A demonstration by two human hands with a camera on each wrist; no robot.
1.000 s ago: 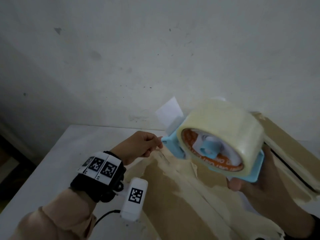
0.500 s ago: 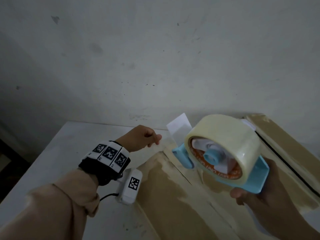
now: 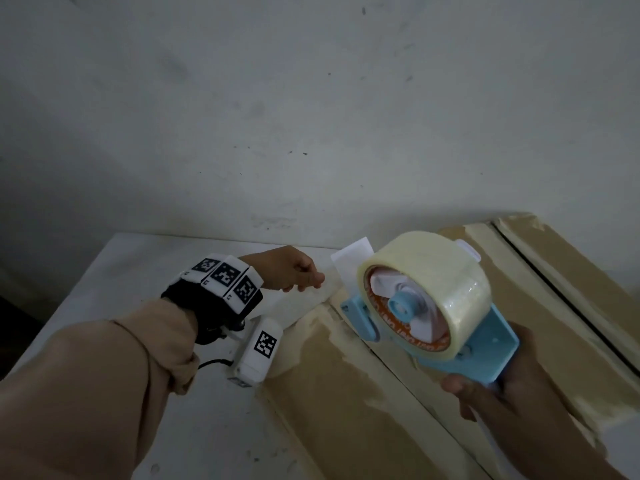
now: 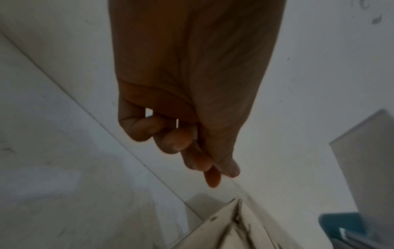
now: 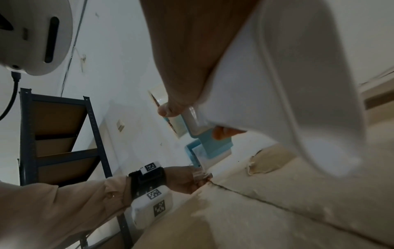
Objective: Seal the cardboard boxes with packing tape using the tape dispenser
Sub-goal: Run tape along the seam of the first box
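So the cardboard box (image 3: 346, 393) is the big thing here, lying on the white table (image 3: 104, 271) up against the wall, and I'll place everything else off it. Its top flaps meet in a seam that runs the length of the lid, and the paper skin around that seam is torn and patchy, so I'd guess the card is light, a bit soft and flexes if you lean on it; better to steady it flat near the end of the seam than to squeeze an edge. Over the box, nearer the person's right side, is the blue tape dispenser (image 3: 485, 344) carrying a fat roll of clear packing tape (image 3: 450, 289). That one's rigid plastic, probably light but top-heavy with a full roll, and the handle is the obvious place to take it, which is where the right hand (image 3: 512, 410) has it, fingers wrapped round the handle from underneath, nose pointed at the far end of the seam, raised off the lid rather than pressed down as far as I can tell. The tape itself is thin, sticky and floppy, so it'll curl back on itself if it goes slack. The left hand (image 3: 291, 271) sits at that far end of the box, curled, thumb against fingertips; the right wrist view looks like it's pinching the tape's loose end (image 5: 199, 173), but honestly it's blurry.
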